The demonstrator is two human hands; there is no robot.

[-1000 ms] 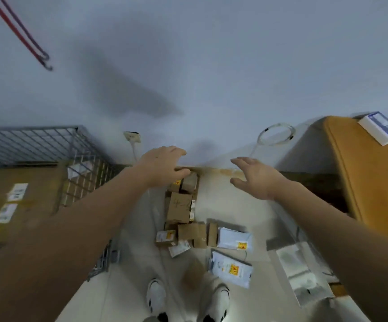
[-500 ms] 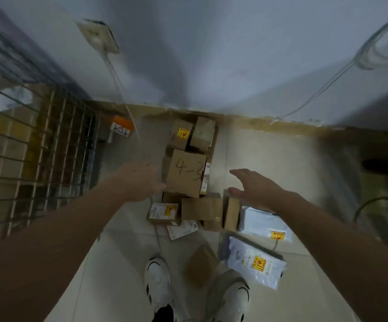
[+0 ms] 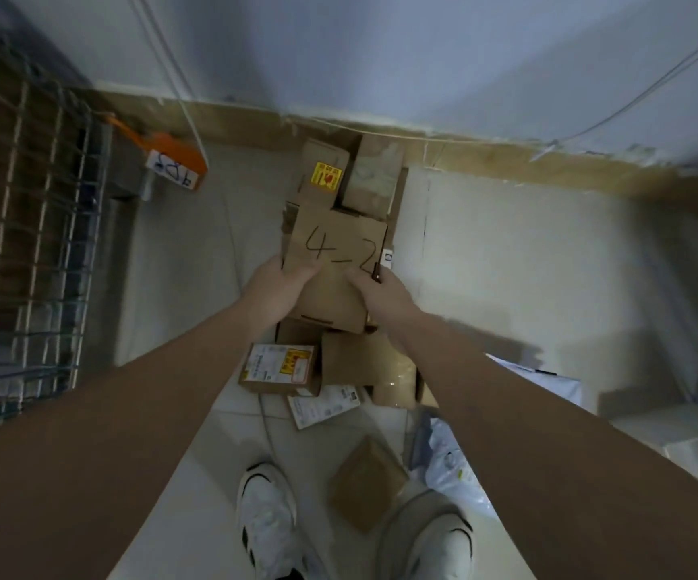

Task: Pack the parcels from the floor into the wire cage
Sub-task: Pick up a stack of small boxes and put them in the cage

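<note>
Floor tiles (image 3: 506,261) are lying under the "4-2" carton (image 3: 334,265); both hands' fingers are apparently being clamped on its sides, left hand (image 3: 274,293), right hand (image 3: 382,297), and it should be lifted level toward the wire cage (image 3: 25,228).

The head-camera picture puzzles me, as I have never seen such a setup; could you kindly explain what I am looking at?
No machine is involved: a person wears a wide-angle camera on the head, looking down at their own arms and white shoes. The left hand and right hand grip opposite sides of a cardboard box marked "4-2", which sits on a pile of parcels on the tiled floor. Around it lie more brown boxes, one with a yellow sticker, and white mailer bags. The wire cage, where the parcels should go, stands at the left beside the wall.
</note>
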